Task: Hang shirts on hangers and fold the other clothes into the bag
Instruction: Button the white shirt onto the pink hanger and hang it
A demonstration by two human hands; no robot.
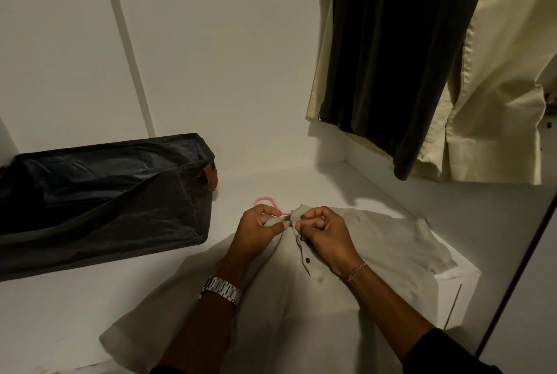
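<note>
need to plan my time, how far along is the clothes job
Done: a dark shirt and a cream shirt already hang at upper right. In hand: the left hand and right hand pinch the collar of a beige shirt lying on a pink hanger. Left: hanging it; the bag shows no folded clothes.

Shirt [316, 298] pale beige, dark buttons; hanger [265, 202] pink. Bag [99, 201] dark grey, brown tab. Hanging garments: one dark olive-black [391, 57], one cream [497, 87].
</note>
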